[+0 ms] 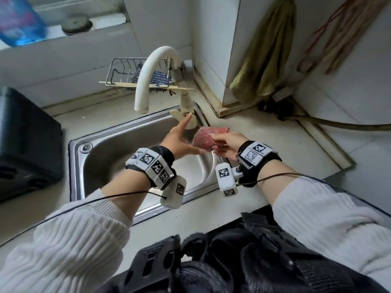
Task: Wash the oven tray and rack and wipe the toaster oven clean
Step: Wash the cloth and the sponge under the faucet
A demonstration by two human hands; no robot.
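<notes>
My right hand (227,143) grips a pink glittery scouring cloth (206,137) above the right side of the steel sink (101,151). Just left of the cloth, my left hand (177,138) is open, fingers stretched up toward the lever at the base of the white faucet (148,79). The fingertips are at the lever; contact is unclear. The black toaster oven (27,140) stands on the counter left of the sink. No tray or rack is in view.
A wire caddy (120,75) with a blue scourer and chopsticks sits behind the faucet. A blue bottle (19,24) and a round lid rest on the window sill. An olive towel (266,49) hangs on the right wall above a hose.
</notes>
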